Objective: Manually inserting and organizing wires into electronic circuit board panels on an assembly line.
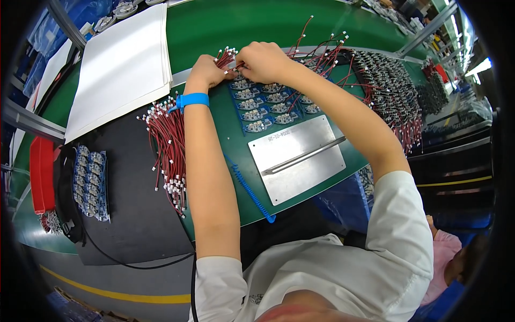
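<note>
My left hand (pixel 205 74) is closed around a small bunch of red-and-black wires (pixel 227 55) whose white connectors stick up past the fingers. Close beside it, my right hand (pixel 263 61) pinches a red wire with a white connector, over the far left corner of a blue circuit board panel (pixel 258 126). The fingertips are partly hidden behind the hands. Rows of small boards with silver parts make up this panel, and several loose wires rise from its far side. A blue strap (pixel 194 100) circles my left wrist.
A metal plate with a bar handle (pixel 279 180) lies nearest me, by a blue coiled cord (pixel 249 190). More wires (pixel 169 137) and another board panel (pixel 91 182) rest on a black mat (pixel 139 214). White sheets (pixel 123 70) stand left; piled wired boards (pixel 389 88) are at right.
</note>
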The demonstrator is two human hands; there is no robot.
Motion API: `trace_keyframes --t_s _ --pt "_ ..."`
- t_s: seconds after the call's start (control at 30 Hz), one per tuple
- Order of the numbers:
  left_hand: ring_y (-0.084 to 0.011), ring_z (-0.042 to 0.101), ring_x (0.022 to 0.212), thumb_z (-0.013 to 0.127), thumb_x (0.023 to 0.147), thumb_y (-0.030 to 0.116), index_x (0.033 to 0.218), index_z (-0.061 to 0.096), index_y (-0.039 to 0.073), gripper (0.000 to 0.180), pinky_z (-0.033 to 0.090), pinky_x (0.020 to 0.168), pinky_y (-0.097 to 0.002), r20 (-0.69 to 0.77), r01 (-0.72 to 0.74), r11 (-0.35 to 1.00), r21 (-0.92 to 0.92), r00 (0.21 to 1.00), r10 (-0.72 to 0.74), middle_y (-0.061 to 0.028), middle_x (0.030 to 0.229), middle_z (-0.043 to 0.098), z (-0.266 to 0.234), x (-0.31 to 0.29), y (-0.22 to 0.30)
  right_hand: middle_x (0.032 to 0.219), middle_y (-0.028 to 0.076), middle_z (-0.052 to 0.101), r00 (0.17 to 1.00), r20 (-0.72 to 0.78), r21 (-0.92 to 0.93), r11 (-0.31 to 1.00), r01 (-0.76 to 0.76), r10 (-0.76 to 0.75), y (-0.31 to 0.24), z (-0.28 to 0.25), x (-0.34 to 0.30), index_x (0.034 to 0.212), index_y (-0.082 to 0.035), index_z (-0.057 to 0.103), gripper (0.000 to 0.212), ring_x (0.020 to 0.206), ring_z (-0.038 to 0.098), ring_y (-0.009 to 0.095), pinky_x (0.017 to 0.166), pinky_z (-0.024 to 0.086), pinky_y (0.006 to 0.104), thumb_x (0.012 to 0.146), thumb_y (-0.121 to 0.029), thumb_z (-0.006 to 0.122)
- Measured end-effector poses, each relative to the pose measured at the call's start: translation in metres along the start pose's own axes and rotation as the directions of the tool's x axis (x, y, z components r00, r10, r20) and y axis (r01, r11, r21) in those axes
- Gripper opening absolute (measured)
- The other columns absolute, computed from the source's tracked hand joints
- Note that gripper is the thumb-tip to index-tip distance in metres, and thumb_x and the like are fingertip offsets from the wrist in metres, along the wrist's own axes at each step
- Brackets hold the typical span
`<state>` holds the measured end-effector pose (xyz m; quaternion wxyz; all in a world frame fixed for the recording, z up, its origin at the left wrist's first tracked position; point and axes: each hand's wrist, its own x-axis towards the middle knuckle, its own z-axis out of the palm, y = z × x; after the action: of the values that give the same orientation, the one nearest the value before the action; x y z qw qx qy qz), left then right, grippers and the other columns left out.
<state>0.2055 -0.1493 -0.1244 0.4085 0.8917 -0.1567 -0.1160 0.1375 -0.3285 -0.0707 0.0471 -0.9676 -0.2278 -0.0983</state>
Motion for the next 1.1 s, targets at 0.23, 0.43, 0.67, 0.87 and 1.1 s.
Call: trace_keyframes --t_s 0.23,0.43,0.67,0.87,1.1 --pt "-0.0262 0.065 0.067 0.093 0.058 0.027 0.076 0.070 0.001 0.039 0.051 0.069 -0.0385 -0.029 0.011 0.999 -0.030 1.000 -0.012 -0.0145 0.076 0.068 -0.004 -0.005 -0.001 0.089 0.010 0.070 0.999 0.035 -0.004 1.000 0.014 -0.014 -0.001 0.002 -0.002 0.090 -0.008 0.069 0.016 0.085 0.068 0.032 0.072 0.055 0.0436 0.081 -0.021 0.067" --pt "-0.0238 0.062 0.065 0.091 0.059 0.024 0.075 0.070 0.001 0.036 0.051 0.067 -0.0377 -0.017 0.017 0.997 -0.080 1.000 -0.019 -0.0123 0.072 0.067 -0.006 -0.012 0.011 0.093 0.006 0.064 0.844 -0.480 -0.133 0.971 0.198 -0.238 0.013 -0.018 -0.005 0.092 -0.009 0.062 0.012 0.092 0.061 0.027 0.073 0.051 0.0374 0.081 -0.005 0.067" --pt "-0.0242 0.061 0.063 0.091 0.060 0.024 0.077 0.071 0.000 0.036 0.050 0.066 -0.0377 -0.039 0.030 0.998 -0.055 0.999 -0.032 -0.0132 0.071 0.066 -0.009 -0.015 0.008 0.088 0.004 0.068 0.878 -0.191 0.005 0.894 0.448 -0.439 -0.008 -0.043 -0.024 0.106 -0.014 0.069 0.029 0.080 0.066 0.025 0.066 0.053 0.0382 0.078 -0.008 0.070" --pt "-0.0133 0.051 0.056 0.085 0.069 0.022 0.079 0.072 0.003 0.025 0.042 0.055 -0.0323 -0.033 0.027 1.000 -0.004 0.999 -0.027 -0.0045 0.066 0.062 -0.008 -0.014 0.011 0.090 0.005 0.071 0.973 0.124 -0.027 0.980 0.199 -0.195 -0.002 -0.026 -0.015 0.095 -0.011 0.068 0.013 0.082 0.068 0.029 0.067 0.053 0.0423 0.084 -0.017 0.067" --pt "-0.0133 0.051 0.057 0.086 0.066 0.021 0.077 0.072 0.004 0.024 0.043 0.056 -0.0320 -0.014 0.043 0.999 -0.031 0.999 -0.043 -0.0036 0.066 0.062 -0.009 -0.015 0.008 0.092 0.007 0.066 0.931 0.037 -0.059 0.930 0.364 -0.362 0.004 -0.009 -0.009 0.092 -0.007 0.068 0.012 0.091 0.066 0.027 0.073 0.054 0.0403 0.086 -0.017 0.066"
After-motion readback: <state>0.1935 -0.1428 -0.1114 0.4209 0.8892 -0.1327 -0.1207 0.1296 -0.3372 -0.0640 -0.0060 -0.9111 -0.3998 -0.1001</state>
